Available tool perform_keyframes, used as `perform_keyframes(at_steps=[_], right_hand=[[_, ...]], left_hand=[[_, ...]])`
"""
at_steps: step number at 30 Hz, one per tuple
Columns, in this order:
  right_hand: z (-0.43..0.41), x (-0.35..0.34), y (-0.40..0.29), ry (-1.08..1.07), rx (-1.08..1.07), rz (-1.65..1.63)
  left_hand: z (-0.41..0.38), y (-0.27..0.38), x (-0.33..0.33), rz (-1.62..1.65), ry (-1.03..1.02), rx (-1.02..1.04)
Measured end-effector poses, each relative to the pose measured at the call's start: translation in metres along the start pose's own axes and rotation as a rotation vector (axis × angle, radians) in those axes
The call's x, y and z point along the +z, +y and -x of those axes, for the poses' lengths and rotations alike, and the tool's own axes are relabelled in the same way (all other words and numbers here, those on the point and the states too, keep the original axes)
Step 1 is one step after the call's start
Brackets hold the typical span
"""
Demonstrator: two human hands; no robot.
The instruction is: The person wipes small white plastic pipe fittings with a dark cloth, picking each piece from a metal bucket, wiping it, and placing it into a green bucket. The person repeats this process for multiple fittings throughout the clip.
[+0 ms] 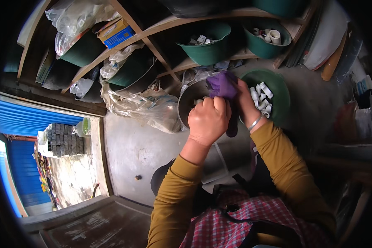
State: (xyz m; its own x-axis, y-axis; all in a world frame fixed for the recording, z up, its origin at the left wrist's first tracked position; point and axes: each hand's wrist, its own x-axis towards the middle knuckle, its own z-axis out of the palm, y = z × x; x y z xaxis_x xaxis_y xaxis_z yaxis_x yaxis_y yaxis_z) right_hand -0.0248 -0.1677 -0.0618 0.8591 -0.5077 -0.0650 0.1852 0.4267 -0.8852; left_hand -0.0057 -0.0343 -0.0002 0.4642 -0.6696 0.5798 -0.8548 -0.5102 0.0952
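A bunched purple cloth (222, 84) is held up in front of me. My right hand (247, 100), with a silver bangle at the wrist, grips its right side. Against the cloth's lower edge my left hand (209, 117) is closed in a fist and appears to grip it; its fingertips are hidden. A dark purple end (232, 127) hangs below, between the hands. Partly covered by the left hand is a dark round basin (183, 108) with small pieces in it. The green basin (283, 96) beyond my right hand holds several white plastic pipe fittings (266, 90).
Wooden shelves (173, 24) ahead carry green tubs (204, 51) of fittings. Clear plastic bags (148, 108) lie on the concrete floor (133, 145) left of the basins. A small dark object (138, 177) lies near the doorway. Long sheets and rods (325, 40) lean at the right.
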Motion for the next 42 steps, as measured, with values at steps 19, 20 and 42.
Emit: perform_keyframes(at_steps=[19, 20, 42], right_hand=[[0.015, 0.002, -0.031, -0.157, -0.393, 0.800], [0.011, -0.004, -0.028, -0.154, -0.367, 0.725], [0.035, -0.004, -0.070, -0.521, 0.249, -0.129]], left_hand=[[0.002, -0.020, 0.007, 0.470, -0.065, -0.152], [0.002, -0.017, 0.006, 0.461, -0.090, -0.090], [0.008, -0.043, -0.036, 1.097, -0.374, -0.132]])
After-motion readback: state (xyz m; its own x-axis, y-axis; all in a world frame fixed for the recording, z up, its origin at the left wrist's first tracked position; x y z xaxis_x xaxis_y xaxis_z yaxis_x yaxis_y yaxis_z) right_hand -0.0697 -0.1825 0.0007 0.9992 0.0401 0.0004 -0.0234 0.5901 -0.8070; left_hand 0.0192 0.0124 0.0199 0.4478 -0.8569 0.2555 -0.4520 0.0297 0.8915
